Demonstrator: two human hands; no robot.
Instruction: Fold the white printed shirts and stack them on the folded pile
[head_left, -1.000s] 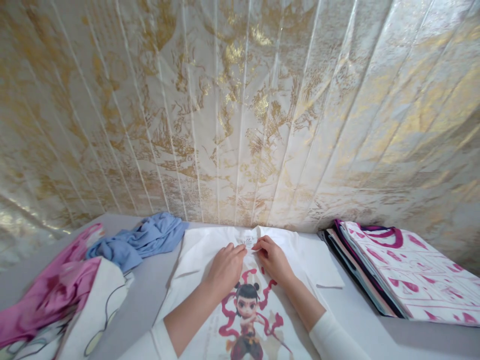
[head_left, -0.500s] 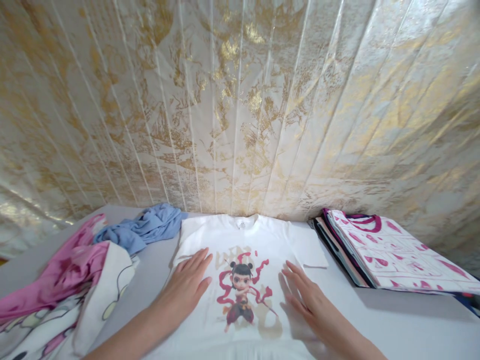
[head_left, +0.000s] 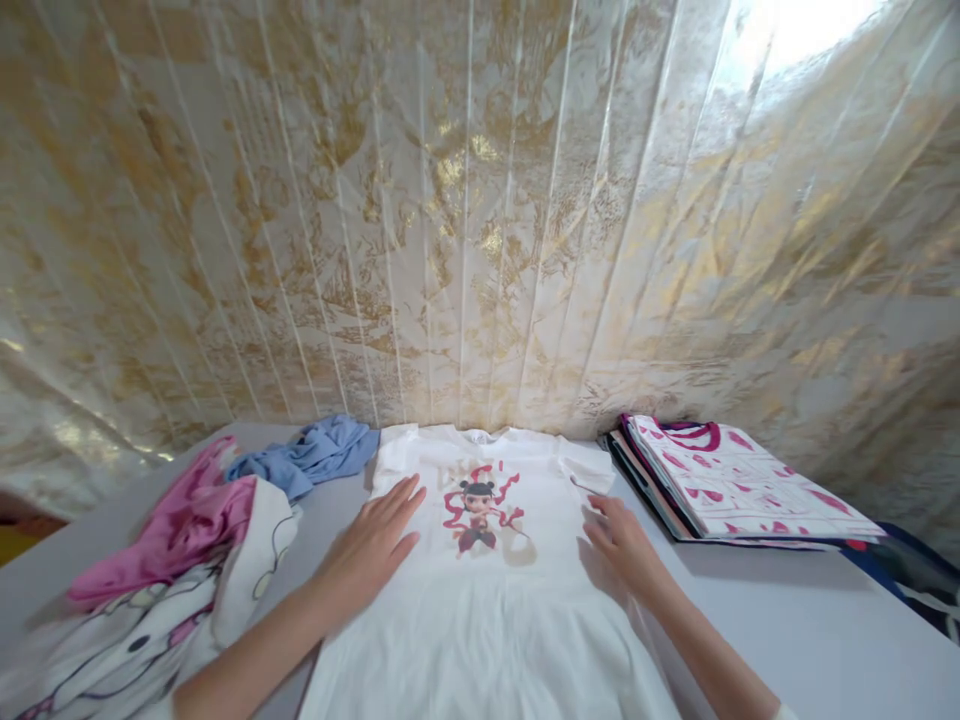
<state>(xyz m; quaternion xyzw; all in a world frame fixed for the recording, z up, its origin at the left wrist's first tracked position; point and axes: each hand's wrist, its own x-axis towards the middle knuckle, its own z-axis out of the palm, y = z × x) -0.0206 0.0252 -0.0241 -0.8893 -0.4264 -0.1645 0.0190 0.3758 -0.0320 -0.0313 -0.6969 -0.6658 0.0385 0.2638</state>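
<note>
A white T-shirt (head_left: pixel 487 610) lies spread face up on the table, its collar towards the back curtain. A cartoon figure with red ribbons is printed on its chest. My left hand (head_left: pixel 379 540) rests flat on the shirt's left side, below the sleeve, fingers extended. At the right side edge, just under the other sleeve, is my right hand (head_left: pixel 622 545), its fingers apart and slightly bent. Whether the right fingertips press the cloth or hover just over it, I cannot tell. Neither hand grips anything. The lower hem runs out of view.
On the left lie a crumpled blue garment (head_left: pixel 311 455) and a pink and white printed garment (head_left: pixel 180 540). A stack of folded clothes (head_left: pixel 750 485) stands on the right, a pink-patterned shirt on top. A gold-patterned curtain (head_left: pixel 465 250) hangs behind the pale table (head_left: pixel 810 620).
The view has tilted and drawn back, so more of the shirt's lower part shows. My right hand has shifted outward to the shirt's side edge; my left hand stays on the left side.
</note>
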